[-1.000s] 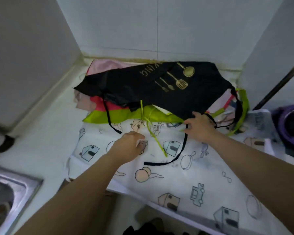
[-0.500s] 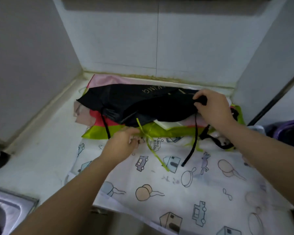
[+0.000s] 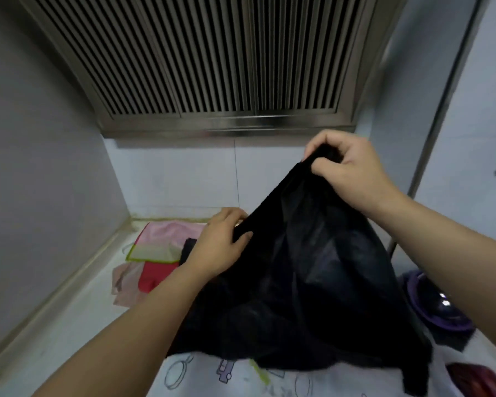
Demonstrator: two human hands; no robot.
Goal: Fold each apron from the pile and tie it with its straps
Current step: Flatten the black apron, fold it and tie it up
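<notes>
black apron (image 3: pixel 307 282) hangs between right hand (image 3: pixel 347 170) above, left hand (image 3: pixel 221 242) below.

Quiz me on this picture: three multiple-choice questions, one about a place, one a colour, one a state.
1. Where is the pink cloth relative to the lifted apron? A left B right C on top
2. The lifted apron's colour? A white B black C green
3. The left hand is: A flat and open B gripping the apron C holding a spoon
Answers: A, the cloth lies left, by the back wall; B, its fabric is plainly black; B, its fingers curl round the apron's edge.
</notes>
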